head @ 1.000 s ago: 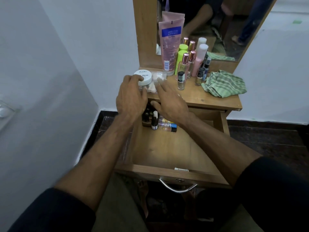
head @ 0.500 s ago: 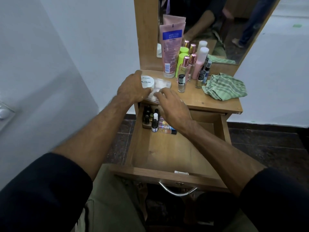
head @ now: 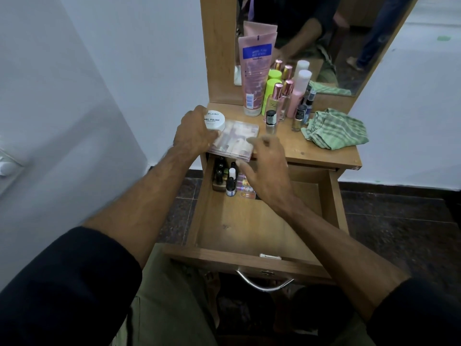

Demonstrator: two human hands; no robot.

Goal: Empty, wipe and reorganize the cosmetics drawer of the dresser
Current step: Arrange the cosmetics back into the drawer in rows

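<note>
- Drawer (head: 249, 228): pulled fully out below the dresser top (head: 331, 156), long axis running from the person toward the mirror. Rigid wood; judged heavy enough to need the metal handle (head: 264, 283) at the front edge for any pull or push. Most of its floor is bare; the remaining contents sit at the rear left corner.
- Pink tube (head: 257, 71): stands cap-down against the mirror, long axis vertical. Judged soft-walled and top-heavy; take hold low on the body.
- Clear plastic case (head: 239, 138): lies flat at the front left of the dresser top, its near edge overhanging the drawer opening, long axis running left to right. Judged light, stiff, smooth and brittle; grip by the two short ends or pinch the near edge.
- Left hand (head: 194, 132): fingers curled over the left end of the case, also touching the white nail polish remover jar (head: 215, 119).
- Right hand (head: 267, 171): fingers relaxed and spread, holding nothing, fingertips just beside the right near corner of the case; contact cannot be confirmed because of motion blur.
- Small bottles (head: 225, 176): mostly upright in the rear left corner of the drawer, caps up. Judged glass, fragile, easily toppled; lift one at a time by the body.
</note>
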